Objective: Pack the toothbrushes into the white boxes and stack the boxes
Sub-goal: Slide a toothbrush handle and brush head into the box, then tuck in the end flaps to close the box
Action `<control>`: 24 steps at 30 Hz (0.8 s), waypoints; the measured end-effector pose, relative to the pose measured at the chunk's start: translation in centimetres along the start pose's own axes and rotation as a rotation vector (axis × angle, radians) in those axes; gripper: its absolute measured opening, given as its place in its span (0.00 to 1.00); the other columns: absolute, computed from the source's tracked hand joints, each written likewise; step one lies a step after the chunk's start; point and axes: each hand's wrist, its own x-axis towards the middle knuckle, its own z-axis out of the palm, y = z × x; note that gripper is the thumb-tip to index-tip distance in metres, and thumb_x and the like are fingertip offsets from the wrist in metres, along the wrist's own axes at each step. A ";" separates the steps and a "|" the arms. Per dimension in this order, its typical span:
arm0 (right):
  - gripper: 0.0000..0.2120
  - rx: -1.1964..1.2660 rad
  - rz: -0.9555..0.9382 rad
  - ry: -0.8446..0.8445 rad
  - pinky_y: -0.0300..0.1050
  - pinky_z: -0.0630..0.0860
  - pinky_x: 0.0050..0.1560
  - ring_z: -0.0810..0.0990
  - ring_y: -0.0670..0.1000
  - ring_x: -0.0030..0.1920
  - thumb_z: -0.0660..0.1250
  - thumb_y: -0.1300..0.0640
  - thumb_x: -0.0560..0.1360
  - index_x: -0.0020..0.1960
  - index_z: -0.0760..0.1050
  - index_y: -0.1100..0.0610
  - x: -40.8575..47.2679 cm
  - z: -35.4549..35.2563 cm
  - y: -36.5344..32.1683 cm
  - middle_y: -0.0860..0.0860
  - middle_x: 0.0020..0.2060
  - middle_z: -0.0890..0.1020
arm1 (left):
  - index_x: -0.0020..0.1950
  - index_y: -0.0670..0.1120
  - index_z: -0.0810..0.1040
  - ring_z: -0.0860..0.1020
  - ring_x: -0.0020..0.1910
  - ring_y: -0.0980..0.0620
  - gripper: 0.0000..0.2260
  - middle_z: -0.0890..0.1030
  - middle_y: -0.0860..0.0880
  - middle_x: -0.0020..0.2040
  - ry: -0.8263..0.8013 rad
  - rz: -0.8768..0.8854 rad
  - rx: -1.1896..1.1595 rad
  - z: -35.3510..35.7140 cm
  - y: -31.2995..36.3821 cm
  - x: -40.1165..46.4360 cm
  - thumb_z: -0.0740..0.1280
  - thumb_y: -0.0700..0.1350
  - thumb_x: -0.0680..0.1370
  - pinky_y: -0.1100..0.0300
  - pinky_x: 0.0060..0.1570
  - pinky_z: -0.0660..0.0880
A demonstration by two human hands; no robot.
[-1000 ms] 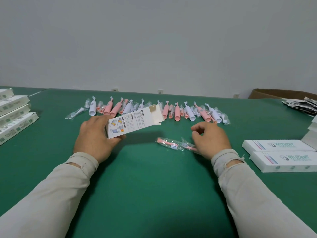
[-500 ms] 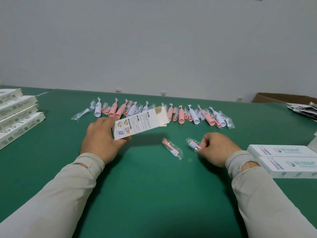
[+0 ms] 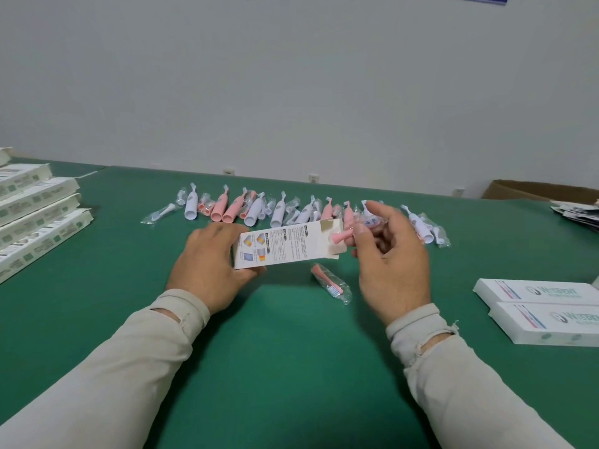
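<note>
My left hand [image 3: 210, 264] grips a white printed box [image 3: 285, 244] by its left end, with the open flap end turned to the right. My right hand [image 3: 389, 254] pinches a pink brush head in a clear wrapper [image 3: 343, 236], its foot right at the box's open mouth. A second wrapped pink brush head [image 3: 330, 283] lies on the green table [image 3: 291, 367] just below the box. A row of several pink and white toothbrush handles and wrapped heads [image 3: 259, 209] lies across the table behind my hands.
Several white boxes [image 3: 35, 222] lie stacked and fanned at the left edge. Two closed white boxes [image 3: 544, 306] lie side by side at the right. A cardboard carton [image 3: 518, 189] and a pile of leaflets [image 3: 577, 212] sit at the far right.
My right hand lifted one wrapped pink brush head off the table and brought it up and left to the box's open end. The other head stayed on the table.
</note>
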 end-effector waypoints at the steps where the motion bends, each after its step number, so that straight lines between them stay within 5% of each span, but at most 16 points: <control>1: 0.13 -0.003 0.018 0.021 0.48 0.82 0.50 0.83 0.46 0.45 0.67 0.57 0.79 0.61 0.75 0.44 0.0 0.0 0.2 0.40 0.41 0.82 | 0.63 0.55 0.76 0.70 0.60 0.46 0.24 0.76 0.53 0.60 0.001 0.008 -0.005 0.0 0.1 0.0 0.77 0.55 0.69 0.50 0.60 0.70; 6: 0.17 -0.071 0.033 0.084 0.32 0.79 0.43 0.82 0.41 0.42 0.72 0.56 0.76 0.60 0.76 0.40 0.2 -0.2 0.3 0.34 0.50 0.78 | 0.63 0.54 0.76 0.69 0.60 0.47 0.24 0.75 0.54 0.61 0.006 0.069 0.006 -0.1 0.5 -0.2 0.77 0.54 0.70 0.51 0.59 0.69; 11: 0.16 -0.059 0.079 0.194 0.30 0.73 0.32 0.81 0.40 0.32 0.76 0.55 0.72 0.46 0.71 0.41 0.4 -0.4 0.3 0.41 0.48 0.79 | 0.64 0.55 0.75 0.68 0.61 0.48 0.24 0.75 0.54 0.62 -0.009 0.056 0.025 0.0 0.9 -0.3 0.76 0.54 0.70 0.51 0.58 0.70; 15: 0.08 -0.178 -0.034 0.161 0.23 0.73 0.39 0.81 0.36 0.40 0.75 0.57 0.73 0.47 0.77 0.47 0.3 -0.3 0.2 0.39 0.46 0.76 | 0.64 0.55 0.75 0.68 0.61 0.46 0.23 0.75 0.54 0.62 -0.019 0.029 0.027 0.0 0.9 -0.3 0.75 0.55 0.71 0.49 0.59 0.71; 20: 0.03 -0.368 -0.287 0.097 0.29 0.75 0.49 0.79 0.41 0.43 0.73 0.60 0.75 0.49 0.80 0.56 0.3 -0.6 -0.3 0.45 0.44 0.79 | 0.65 0.55 0.75 0.69 0.61 0.47 0.25 0.75 0.54 0.62 0.000 -0.010 0.026 -0.1 0.7 -0.2 0.76 0.57 0.70 0.48 0.59 0.72; 24: 0.05 -0.318 -0.127 0.045 0.27 0.75 0.45 0.80 0.36 0.45 0.74 0.58 0.75 0.44 0.80 0.50 0.1 -0.3 -0.3 0.42 0.42 0.80 | 0.63 0.56 0.75 0.69 0.60 0.47 0.24 0.75 0.54 0.60 -0.013 0.028 0.004 -0.1 0.8 -0.3 0.76 0.56 0.69 0.50 0.58 0.71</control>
